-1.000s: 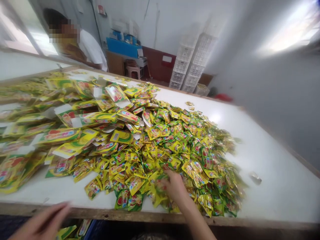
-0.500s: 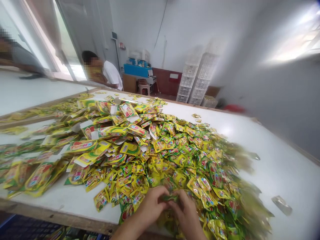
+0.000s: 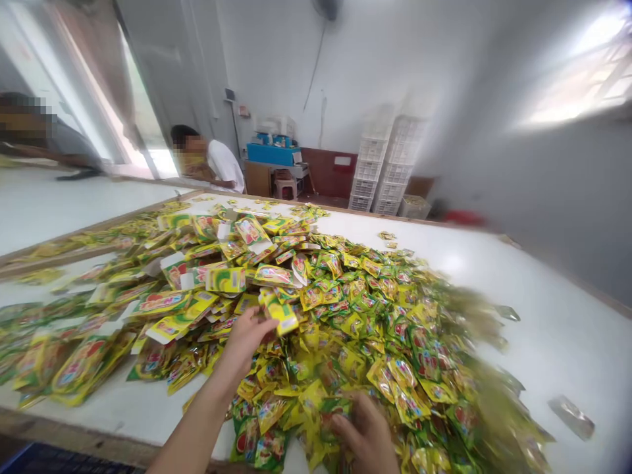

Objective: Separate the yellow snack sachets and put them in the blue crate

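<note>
A large heap of small yellow-and-green sachets (image 3: 375, 309) covers a white table (image 3: 543, 329). Flat yellow carton blanks (image 3: 168, 303) lie stacked on the heap's left side. My left hand (image 3: 244, 339) reaches into the heap's middle and pinches a yellow flat carton (image 3: 279, 315), lifting it off the pile. My right hand (image 3: 365, 434) rests low at the near edge, its fingers curled over a bunch of sachets (image 3: 320, 411). How tight that grip is stays unclear.
A person in a white top (image 3: 217, 163) sits at the table's far end. Another person (image 3: 44, 135) leans over a second white table at the left. White crates (image 3: 385, 168) are stacked against the back wall beside a blue box (image 3: 274, 153). A loose clear wrapper (image 3: 573, 416) lies at the right.
My hands were together on sachets at the near edge. The left hand has since moved up and left to the carton. The right hand stayed low on the sachets.
</note>
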Tool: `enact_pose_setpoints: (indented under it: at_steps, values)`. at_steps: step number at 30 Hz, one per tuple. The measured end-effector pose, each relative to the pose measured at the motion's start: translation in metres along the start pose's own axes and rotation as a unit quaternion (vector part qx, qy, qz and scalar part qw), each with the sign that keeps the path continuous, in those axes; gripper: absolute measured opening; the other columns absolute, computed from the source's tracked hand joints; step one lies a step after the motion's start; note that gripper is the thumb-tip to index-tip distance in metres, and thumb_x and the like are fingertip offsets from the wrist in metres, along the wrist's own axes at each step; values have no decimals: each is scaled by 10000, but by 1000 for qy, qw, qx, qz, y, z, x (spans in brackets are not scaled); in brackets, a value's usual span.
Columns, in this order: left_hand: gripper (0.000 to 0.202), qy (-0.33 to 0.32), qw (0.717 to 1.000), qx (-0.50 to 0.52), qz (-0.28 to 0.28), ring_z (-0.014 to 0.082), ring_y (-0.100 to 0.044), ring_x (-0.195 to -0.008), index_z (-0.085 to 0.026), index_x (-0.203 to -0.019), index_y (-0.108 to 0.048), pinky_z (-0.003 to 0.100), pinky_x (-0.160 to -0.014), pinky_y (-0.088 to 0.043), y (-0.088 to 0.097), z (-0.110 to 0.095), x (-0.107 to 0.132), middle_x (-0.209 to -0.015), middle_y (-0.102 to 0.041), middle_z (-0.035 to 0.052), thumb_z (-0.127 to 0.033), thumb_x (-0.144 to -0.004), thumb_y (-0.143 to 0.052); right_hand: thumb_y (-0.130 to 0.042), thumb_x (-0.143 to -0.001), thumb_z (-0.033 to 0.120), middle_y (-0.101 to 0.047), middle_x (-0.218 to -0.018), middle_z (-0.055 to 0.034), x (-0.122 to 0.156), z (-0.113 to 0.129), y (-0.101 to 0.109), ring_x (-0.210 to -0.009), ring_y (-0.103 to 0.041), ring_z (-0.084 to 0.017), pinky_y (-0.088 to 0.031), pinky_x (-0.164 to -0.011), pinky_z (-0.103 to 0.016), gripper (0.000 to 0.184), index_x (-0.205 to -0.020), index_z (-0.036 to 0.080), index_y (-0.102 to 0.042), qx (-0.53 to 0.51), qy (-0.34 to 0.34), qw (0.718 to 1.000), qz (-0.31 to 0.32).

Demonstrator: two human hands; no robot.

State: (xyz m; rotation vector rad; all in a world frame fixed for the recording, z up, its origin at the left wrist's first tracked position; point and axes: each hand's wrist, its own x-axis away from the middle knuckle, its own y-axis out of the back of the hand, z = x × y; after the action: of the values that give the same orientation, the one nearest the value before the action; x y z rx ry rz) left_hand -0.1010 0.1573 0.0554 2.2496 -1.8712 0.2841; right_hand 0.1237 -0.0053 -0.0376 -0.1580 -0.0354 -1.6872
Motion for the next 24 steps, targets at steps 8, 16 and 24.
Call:
enact_pose_setpoints:
  at_steps: [8,16,24]
  values:
    - [235,-124,942,-298,95,201,-631,-731,-197,-928,-636,293,-681,-512,24,79,95,-827,-668,28,-293,-718,-674,-731,-771,377,-660,-744,-7,-25,79,-20,-652,-609,-151,-513,-580,-242,258,-903,188,-614,-48,23,995,-84]
    - [180,-316,864,-344,191,247,-553,-1146,-220,-817,-511,337,-896,-505,-28,91,114,-1205,-554,97,-84,-707,-553,-728,-763,374,-624,-724,14,-31,83,-33,-633,-599,-157,-523,-503,-246,277,-902,196,-567,-87,-17,992,-91]
    - [183,-372,832,-374,175,262,-569,-1079,-211,-881,-513,395,-865,-526,-46,111,110,-1200,-503,107,-104,-746,-575,-663,-825,301,-661,-814,-21,-16,88,11,-712,-590,-166,-475,-644,-274,175,-972,209,-685,133,108,975,-142]
